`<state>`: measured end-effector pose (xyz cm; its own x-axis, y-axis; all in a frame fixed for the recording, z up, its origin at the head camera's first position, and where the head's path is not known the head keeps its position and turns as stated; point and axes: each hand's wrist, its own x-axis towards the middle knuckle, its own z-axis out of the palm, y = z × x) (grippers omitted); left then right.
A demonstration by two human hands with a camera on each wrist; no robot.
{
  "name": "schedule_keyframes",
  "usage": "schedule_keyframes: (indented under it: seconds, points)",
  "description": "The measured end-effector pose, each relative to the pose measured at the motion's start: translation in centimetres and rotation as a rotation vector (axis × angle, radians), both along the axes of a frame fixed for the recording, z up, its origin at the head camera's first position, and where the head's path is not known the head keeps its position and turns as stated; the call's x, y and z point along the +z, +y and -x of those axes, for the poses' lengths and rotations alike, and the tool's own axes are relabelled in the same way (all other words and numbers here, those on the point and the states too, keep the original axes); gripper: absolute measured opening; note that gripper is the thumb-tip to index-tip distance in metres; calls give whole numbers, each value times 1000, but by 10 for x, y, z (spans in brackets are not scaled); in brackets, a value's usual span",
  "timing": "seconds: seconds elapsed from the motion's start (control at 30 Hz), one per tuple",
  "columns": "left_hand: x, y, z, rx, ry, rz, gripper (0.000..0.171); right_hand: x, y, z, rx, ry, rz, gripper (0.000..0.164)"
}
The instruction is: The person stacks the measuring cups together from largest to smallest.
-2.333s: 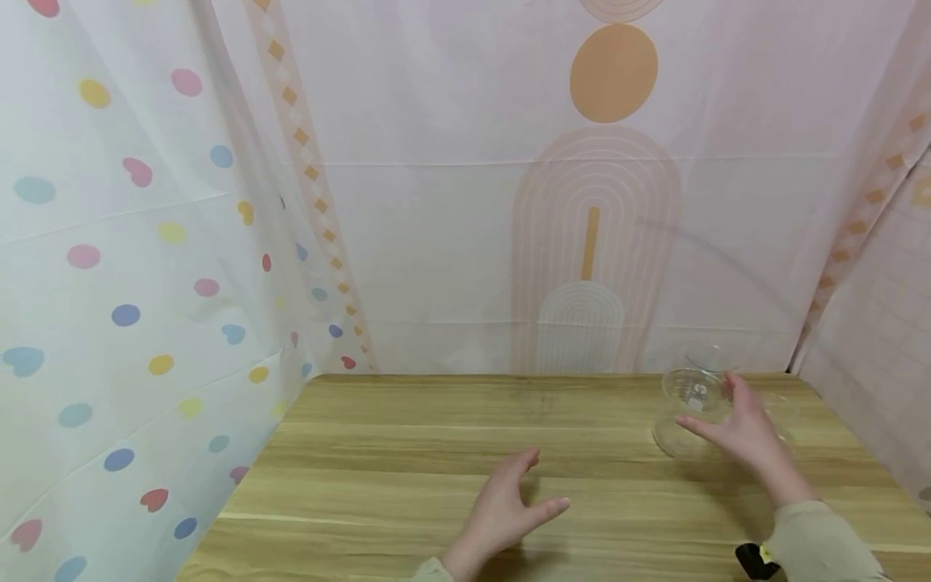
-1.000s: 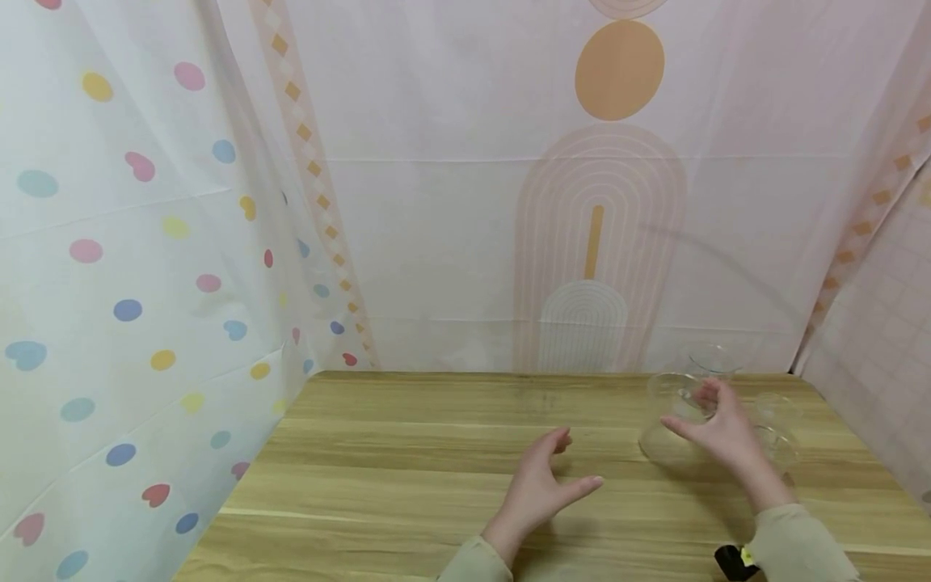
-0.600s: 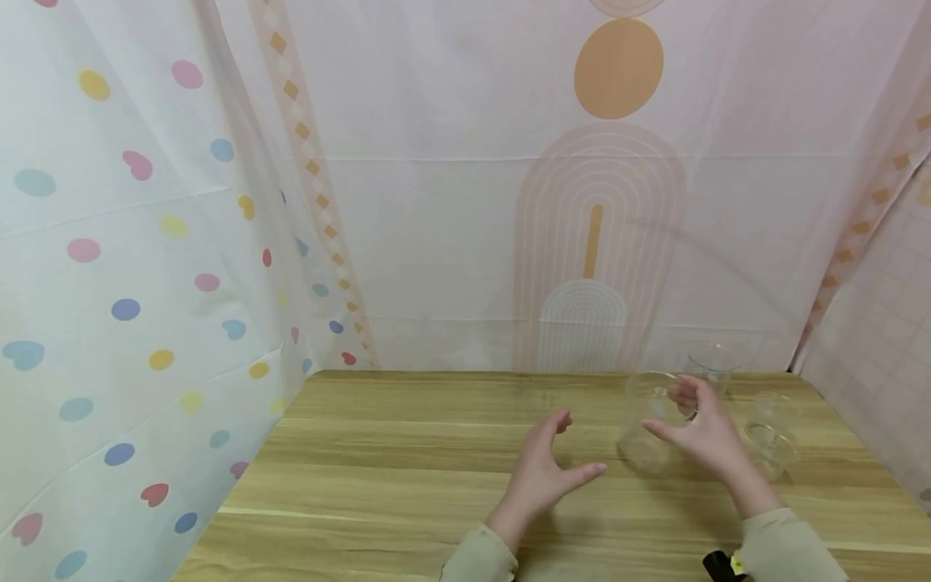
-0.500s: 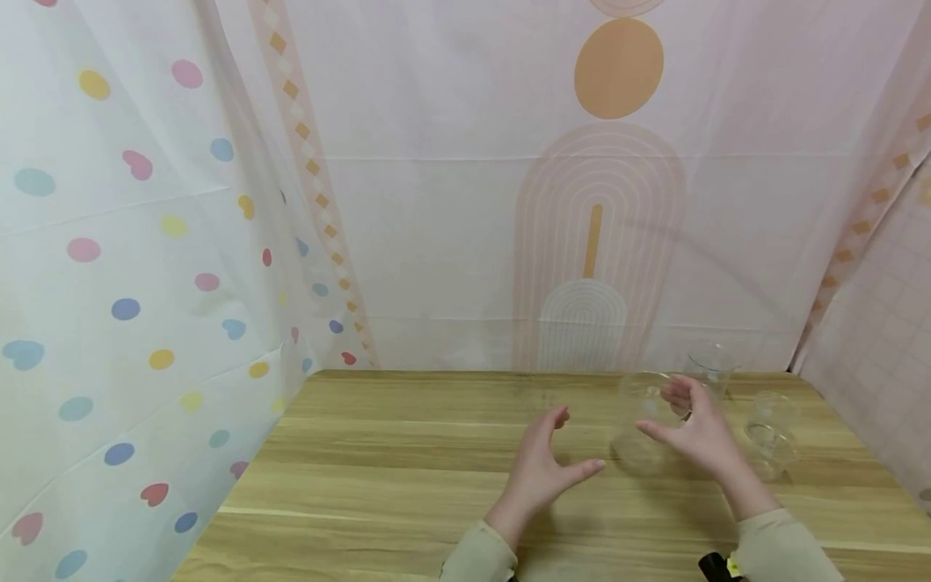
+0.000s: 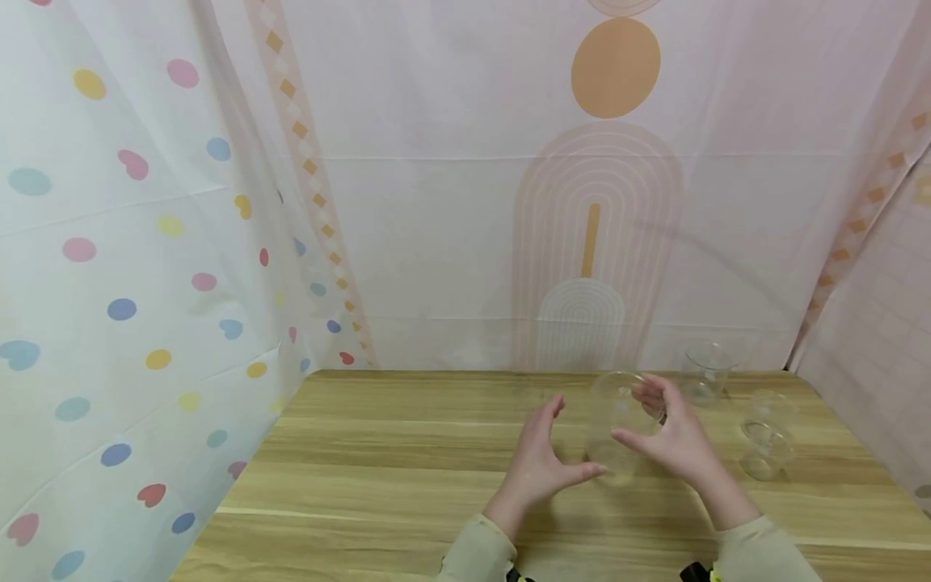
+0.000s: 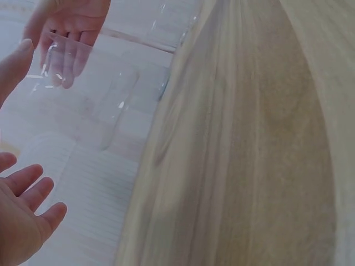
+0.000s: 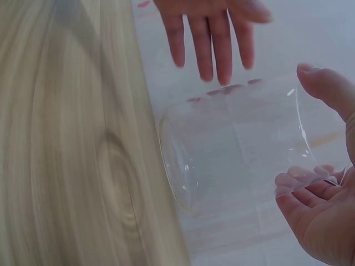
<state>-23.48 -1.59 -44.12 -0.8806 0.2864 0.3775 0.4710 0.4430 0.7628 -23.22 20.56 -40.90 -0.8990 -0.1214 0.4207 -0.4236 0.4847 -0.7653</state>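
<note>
A large clear glass beaker [image 5: 612,408] stands upright in the head view, its outline faint. At its upper right side, my right hand [image 5: 676,432] holds it, thumb in front and fingers behind. The right wrist view shows that hand [image 7: 327,219] curled around the rim end of the beaker [image 7: 233,147]. To the left, my left hand [image 5: 536,465] has thumb and fingers spread wide, facing the glass. Its straight fingers [image 7: 205,47] come close to the beaker's wall in the right wrist view; whether they touch, I cannot tell.
Another clear glass vessel [image 5: 707,376] stands at the table's back right. In front of it is a smaller clear glass vessel [image 5: 765,449]. The wooden table [image 5: 393,485] ends at a patterned curtain [image 5: 436,242] behind; a dotted curtain [image 5: 145,283] hangs on the left.
My right hand has carried the beaker leftward, away from the other glasses. My left hand has moved right and slightly farther up in view, so the hands are now closer together.
</note>
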Motion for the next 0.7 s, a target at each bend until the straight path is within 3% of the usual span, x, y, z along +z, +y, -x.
schedule_keyframes:
  seconds: [0.3, 0.7]
  points:
    - [-3, 0, -1, -39, -55, -27, 114, -3, -17, -4, 58, 35, 83, 85]
    - [-7, -2, 0, -95, -76, -84, 115, -8, -35, -11, 131, 45, 69, 86]
